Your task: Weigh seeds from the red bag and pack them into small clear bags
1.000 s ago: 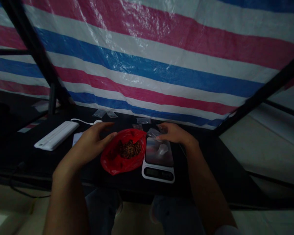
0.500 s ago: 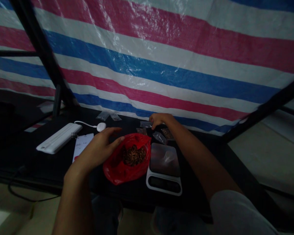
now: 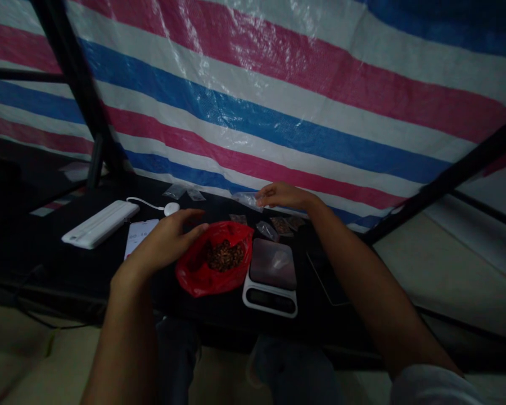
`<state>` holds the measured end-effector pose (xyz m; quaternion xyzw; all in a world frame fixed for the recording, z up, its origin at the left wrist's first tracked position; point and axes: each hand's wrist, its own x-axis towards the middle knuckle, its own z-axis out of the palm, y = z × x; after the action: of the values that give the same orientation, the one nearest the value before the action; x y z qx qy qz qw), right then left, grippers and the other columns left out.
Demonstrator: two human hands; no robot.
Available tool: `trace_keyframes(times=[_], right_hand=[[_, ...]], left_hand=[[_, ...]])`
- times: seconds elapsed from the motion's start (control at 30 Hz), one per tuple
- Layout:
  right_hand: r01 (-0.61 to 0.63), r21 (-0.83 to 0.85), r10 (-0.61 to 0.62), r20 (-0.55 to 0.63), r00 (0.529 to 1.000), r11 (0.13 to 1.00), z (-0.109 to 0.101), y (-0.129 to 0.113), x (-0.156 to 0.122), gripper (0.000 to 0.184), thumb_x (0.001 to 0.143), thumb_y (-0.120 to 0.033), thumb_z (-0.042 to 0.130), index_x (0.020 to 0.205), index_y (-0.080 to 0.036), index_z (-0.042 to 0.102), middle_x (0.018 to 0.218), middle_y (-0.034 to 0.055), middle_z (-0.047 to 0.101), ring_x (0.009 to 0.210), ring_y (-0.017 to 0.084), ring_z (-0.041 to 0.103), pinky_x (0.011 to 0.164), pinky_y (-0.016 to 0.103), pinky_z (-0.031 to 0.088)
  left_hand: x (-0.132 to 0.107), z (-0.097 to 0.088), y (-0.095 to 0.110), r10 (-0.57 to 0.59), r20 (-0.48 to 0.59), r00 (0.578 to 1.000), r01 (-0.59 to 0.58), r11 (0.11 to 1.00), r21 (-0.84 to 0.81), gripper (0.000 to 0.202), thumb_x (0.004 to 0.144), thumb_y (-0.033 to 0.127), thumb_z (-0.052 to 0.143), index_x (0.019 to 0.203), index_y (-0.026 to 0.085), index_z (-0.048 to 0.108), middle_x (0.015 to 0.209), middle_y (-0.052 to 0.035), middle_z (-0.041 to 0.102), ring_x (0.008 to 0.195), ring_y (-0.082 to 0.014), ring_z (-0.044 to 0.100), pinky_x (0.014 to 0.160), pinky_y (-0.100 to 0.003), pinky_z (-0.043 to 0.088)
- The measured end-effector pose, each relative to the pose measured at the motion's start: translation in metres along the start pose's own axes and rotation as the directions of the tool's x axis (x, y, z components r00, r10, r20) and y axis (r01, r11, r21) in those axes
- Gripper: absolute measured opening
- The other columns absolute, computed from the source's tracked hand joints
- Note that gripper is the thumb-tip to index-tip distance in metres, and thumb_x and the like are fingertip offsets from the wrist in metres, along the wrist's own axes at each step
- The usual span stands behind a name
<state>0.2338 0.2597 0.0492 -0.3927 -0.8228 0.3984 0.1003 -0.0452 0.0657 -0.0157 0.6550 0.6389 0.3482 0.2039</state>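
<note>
My right hand point(image 3: 283, 196) is at the back of the table, its thumb and fingers pinching a clear plastic bag point(image 3: 245, 199). My left hand point(image 3: 172, 236) hovers at the left rim of an open red plastic bag point(image 3: 196, 283), thumb and fingers apart, holding nothing. Inside the red bag lies a heap of small brown pieces point(image 3: 225, 256), like seeds or beans. Right of it stands a white digital scale point(image 3: 270, 302), a small clear item point(image 3: 281, 260) on its plate. Behind the scale lie a crumpled clear bag point(image 3: 267, 230) and a packet of brown bits point(image 3: 281, 226).
At left are a phone point(image 3: 140, 233), a long white device point(image 3: 101, 225) and a round white puck point(image 3: 171, 208) on a cable. Clear bags point(image 3: 175, 191) lie behind. A dark flat device point(image 3: 326, 278) lies under my right forearm. A striped sheet point(image 3: 253, 129) hangs behind the table.
My right hand's fingers now hold out a clear bag at the table's back edge. My left hand stays beside the red bag. The camera view has shifted slightly.
</note>
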Motion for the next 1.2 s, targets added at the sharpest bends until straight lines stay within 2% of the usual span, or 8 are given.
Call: trace_keyframes(times=[0.23,0.43,0.67,0.83,0.9,1.03,1.1,1.2], right_hand=[[0.152,0.538,-0.132,-0.076,0.988,0.829,0.102,-0.027,-0.03,0.038,0.069,-0.033,0.089,0.1,-0.018,0.073,0.094,0.0022,0.078,0.085,0.015,0.072,0.085,0.03,0.056],[0.221,0.567,-0.219,-0.073,0.973,0.794,0.142,-0.022,-0.028,0.056,0.059,-0.029,0.097,0.107,-0.019,0.07,0.103,0.0037,0.078,0.094,0.018,0.075,0.094,0.037,0.06],[0.29,0.452,-0.31,-0.03,0.95,0.844,0.13,-0.023,-0.026,0.06,0.065,-0.026,0.093,0.118,-0.02,0.066,0.113,0.0057,0.076,0.104,0.02,0.073,0.098,0.038,0.058],[0.232,0.178,-0.189,-0.227,0.955,0.956,0.078,-0.014,-0.021,0.062,0.077,-0.03,0.087,0.132,-0.016,0.063,0.115,0.0112,0.076,0.102,0.023,0.073,0.094,0.04,0.058],[0.091,-0.062,-0.106,-0.307,0.946,0.994,0.053,-0.003,-0.016,0.058,0.079,-0.027,0.085,0.132,-0.011,0.065,0.117,0.0141,0.076,0.102,0.025,0.073,0.094,0.039,0.056],[-0.208,-0.449,0.083,-0.281,0.956,0.869,0.031,0.017,-0.005,0.06,0.081,-0.031,0.084,0.134,-0.009,0.066,0.129,0.0204,0.072,0.115,0.034,0.07,0.098,0.04,0.053],[-0.173,-0.561,0.042,-0.239,0.97,0.81,0.037,0.021,-0.002,0.061,0.081,-0.034,0.085,0.136,-0.012,0.066,0.137,0.0208,0.068,0.126,0.036,0.064,0.103,0.041,0.05],[0.065,-0.642,-0.153,-0.083,0.985,0.764,0.056,0.018,0.001,0.043,0.085,-0.026,0.079,0.127,-0.018,0.072,0.136,0.0154,0.069,0.129,0.032,0.062,0.106,0.039,0.047]], left_hand=[[-0.006,-0.003,0.013,0.042,-0.004,0.999,-0.043,0.998,-0.051,0.07,0.087,0.067,0.06,0.132,0.015,0.07,0.134,-0.0146,0.072,0.12,-0.0338,0.069,0.108,-0.046,0.053],[-0.009,-0.002,0.019,0.11,-0.034,0.993,-0.113,0.984,-0.135,0.064,0.091,0.064,0.059,0.132,0.017,0.069,0.134,-0.0135,0.072,0.121,-0.0326,0.068,0.109,-0.047,0.051],[-0.006,0.001,0.021,0.126,-0.049,0.991,-0.132,0.976,-0.173,0.057,0.092,0.061,0.061,0.129,0.017,0.07,0.133,-0.0118,0.073,0.121,-0.0303,0.068,0.112,-0.044,0.05],[-0.006,-0.001,0.015,0.074,-0.086,0.994,-0.088,0.979,-0.182,0.064,0.093,0.064,0.06,0.135,0.016,0.067,0.138,-0.0134,0.07,0.125,-0.0311,0.067,0.11,-0.045,0.051],[-0.006,-0.003,0.012,0.047,-0.084,0.995,-0.061,0.984,-0.166,0.064,0.093,0.065,0.059,0.134,0.016,0.068,0.137,-0.0134,0.07,0.124,-0.0318,0.067,0.109,-0.045,0.052],[-0.006,-0.004,0.008,0.036,-0.064,0.997,-0.043,0.992,-0.115,0.063,0.094,0.065,0.057,0.132,0.016,0.068,0.137,-0.0144,0.07,0.124,-0.0321,0.067,0.109,-0.045,0.052],[-0.005,-0.003,0.007,0.045,-0.055,0.997,-0.05,0.994,-0.102,0.063,0.094,0.064,0.056,0.132,0.016,0.068,0.137,-0.0148,0.07,0.124,-0.032,0.067,0.11,-0.046,0.051],[-0.003,-0.001,0.006,0.046,-0.064,0.997,-0.052,0.995,-0.088,0.062,0.094,0.065,0.056,0.131,0.017,0.069,0.136,-0.0145,0.071,0.124,-0.0327,0.067,0.11,-0.047,0.051]])
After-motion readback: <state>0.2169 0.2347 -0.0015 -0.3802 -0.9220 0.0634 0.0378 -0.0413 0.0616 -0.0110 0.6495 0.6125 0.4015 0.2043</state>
